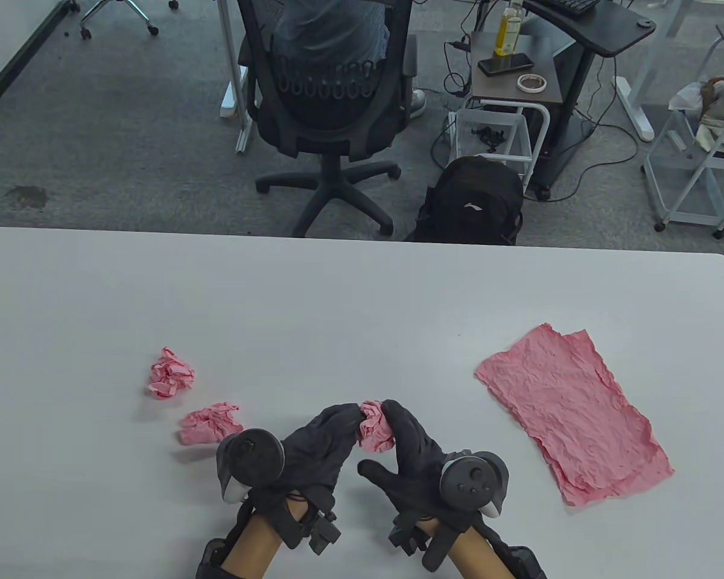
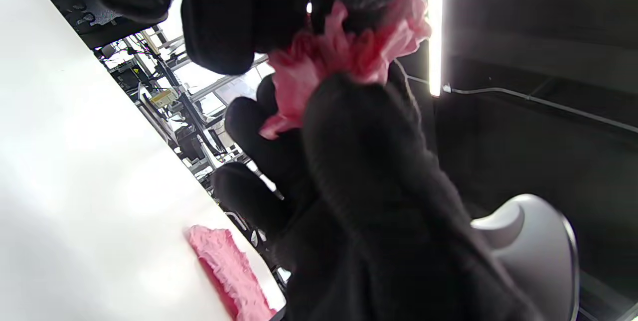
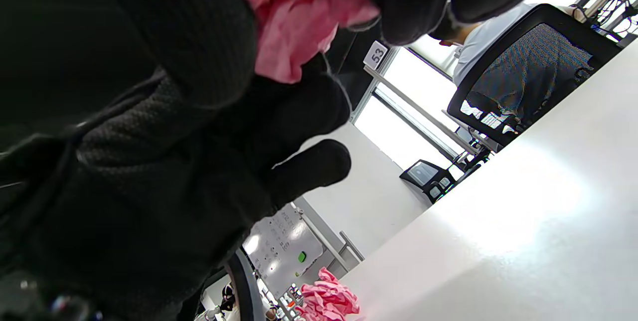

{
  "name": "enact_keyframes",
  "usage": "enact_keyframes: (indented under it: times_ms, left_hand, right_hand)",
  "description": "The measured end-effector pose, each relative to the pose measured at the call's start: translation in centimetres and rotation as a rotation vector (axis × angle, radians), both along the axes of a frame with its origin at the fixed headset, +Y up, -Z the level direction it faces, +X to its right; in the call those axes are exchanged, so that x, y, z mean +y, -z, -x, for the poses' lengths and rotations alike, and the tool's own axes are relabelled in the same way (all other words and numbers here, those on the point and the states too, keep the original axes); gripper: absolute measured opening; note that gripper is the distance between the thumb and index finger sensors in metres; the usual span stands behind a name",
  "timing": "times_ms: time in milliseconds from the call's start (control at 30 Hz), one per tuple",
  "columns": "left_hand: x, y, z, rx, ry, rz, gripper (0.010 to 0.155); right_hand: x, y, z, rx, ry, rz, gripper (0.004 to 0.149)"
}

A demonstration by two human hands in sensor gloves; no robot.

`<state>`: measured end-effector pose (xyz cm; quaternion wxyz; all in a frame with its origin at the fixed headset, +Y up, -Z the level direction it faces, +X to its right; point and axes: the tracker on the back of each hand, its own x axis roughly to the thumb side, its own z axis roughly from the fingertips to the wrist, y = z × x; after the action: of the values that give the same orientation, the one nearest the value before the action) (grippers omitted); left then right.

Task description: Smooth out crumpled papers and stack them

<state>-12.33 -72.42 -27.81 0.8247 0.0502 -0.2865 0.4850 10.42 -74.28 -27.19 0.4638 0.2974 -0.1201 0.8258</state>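
"53" on a small white tag [image 3: 377, 54] (hung from a ceiling beam); nothing else legible

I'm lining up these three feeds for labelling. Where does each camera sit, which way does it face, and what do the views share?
Table view: above the near edge, looking down over the table toward the office; shows the left hand, right hand and forearms.
Left wrist view: under the left wrist, tilted, looking along the fingers toward the flat sheet.
Right wrist view: under the right wrist, tilted, looking past the fingers toward a ball on the table.
Shared: all show the held ball.
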Motion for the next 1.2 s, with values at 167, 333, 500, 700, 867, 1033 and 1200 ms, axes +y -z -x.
enact_keyframes:
  times_ms: [167, 333, 500, 700, 867, 1033, 1200]
  left_hand:
    - [0.4, -0.6, -0.3, 0.158, 0.214, -0.153, 0.070]
    - [0.9, -1.1, -0.4, 0.192, 0.244, -0.249, 0.074]
    - [2.2, -2.0, -1.7, 0.124, 0.427, -0.429, 0.061]
    - [1.4, -0.7, 0.1, 0.105, 0.106, -0.173, 0.055]
    - [-0.1, 0.4, 0.8, 0.030, -0.146, 0.062, 0.052]
    - [-0.5, 0.7, 1.2, 0.090, -0.089, 0.078, 0.056]
    - [0.0, 0.2, 0.1, -0.006, 0.113, -0.020, 0.080]
  right_hand:
    - [0.4, -0.1, 0.2, 0.019, -0.015, -0.011, 0.081]
    - [-0.2, 0.1, 0.3, 0.122, 0.087, 0.127, 0.090]
    - [-1.7, 1.0, -0.5, 0.087, 0.318, 0.335, 0.074]
    - [-1.3, 1.4, -1.4, 0.098, 0.356, 0.336, 0.063]
    - [-0.8, 1.5, -2.0, 0.083, 0.368, 0.301, 0.057]
    - [-1.0, 1.8, -2.3, 0.144, 0.442, 0.334, 0.051]
    - [-1.3, 1.8, -1.7, 0.230, 0.440, 0.389, 0.051]
